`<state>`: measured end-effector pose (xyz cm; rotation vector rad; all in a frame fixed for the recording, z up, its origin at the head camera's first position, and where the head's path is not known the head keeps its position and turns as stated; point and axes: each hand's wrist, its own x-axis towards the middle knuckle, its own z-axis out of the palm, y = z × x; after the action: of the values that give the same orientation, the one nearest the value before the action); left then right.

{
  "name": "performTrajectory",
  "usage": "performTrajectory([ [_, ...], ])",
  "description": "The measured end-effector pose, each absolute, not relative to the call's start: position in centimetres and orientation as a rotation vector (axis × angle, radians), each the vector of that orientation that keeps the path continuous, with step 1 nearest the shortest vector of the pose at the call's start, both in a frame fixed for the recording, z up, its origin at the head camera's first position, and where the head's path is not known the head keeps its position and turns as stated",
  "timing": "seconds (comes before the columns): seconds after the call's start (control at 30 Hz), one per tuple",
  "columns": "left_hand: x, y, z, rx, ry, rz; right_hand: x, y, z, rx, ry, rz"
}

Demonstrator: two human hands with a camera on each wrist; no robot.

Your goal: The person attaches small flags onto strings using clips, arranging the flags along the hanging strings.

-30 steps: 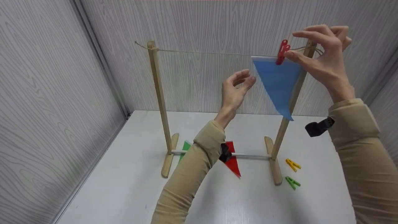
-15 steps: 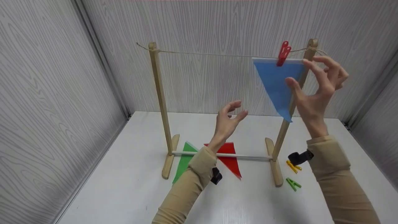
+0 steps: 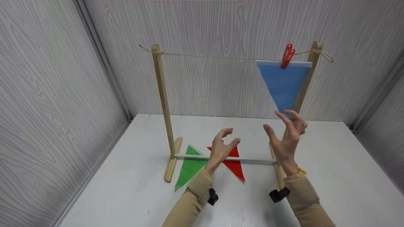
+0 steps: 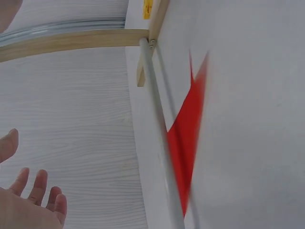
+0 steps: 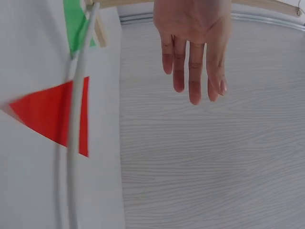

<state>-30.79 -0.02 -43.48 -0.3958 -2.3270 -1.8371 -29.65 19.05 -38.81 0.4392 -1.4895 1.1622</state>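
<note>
In the head view a blue flag [image 3: 283,83] hangs from the string [image 3: 217,57] near the right post, gripped at its top edge by a red clothespin [image 3: 286,57]. My right hand [image 3: 286,145], empty with fingers apart, is in front of the right post, just below the flag. Over the crossbar my left hand [image 3: 221,148] holds nothing, its fingers spread and slightly bent. A red flag [image 3: 234,164] lies beneath the crossbar, partly behind my left hand. To its left is a green flag [image 3: 191,167]. Both flags also show in the right wrist view.
Two wooden posts, the left one [image 3: 163,101] and the right one [image 3: 305,88], stand on wooden feet joined by a white crossbar [image 3: 255,160]. A yellow clothespin [image 3: 302,170] lies right of the stand, partly covered by my right wrist. Patterned walls enclose the white table [image 3: 126,189].
My right hand has left the red clothespin and the blue flag, moving down and left. My left hand has lowered toward the crossbar. The flag stays hanging from the string.
</note>
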Motion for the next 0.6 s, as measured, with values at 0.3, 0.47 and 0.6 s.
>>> performTrajectory([
  [0.3,-29.9,-0.9,-47.0,-0.298,-2.473,-1.795,-26.6,16.4,-43.5,0.319,-1.697,1.315],
  [0.47,-29.6,-1.5,-48.9,-0.325,-2.536,-1.801,-27.2,16.8,-46.9,0.259,-1.892,1.487],
  [0.6,-29.2,-2.0,-50.0,-0.329,-2.614,-1.813,-28.1,17.7,-49.6,0.128,-2.139,1.666],
])
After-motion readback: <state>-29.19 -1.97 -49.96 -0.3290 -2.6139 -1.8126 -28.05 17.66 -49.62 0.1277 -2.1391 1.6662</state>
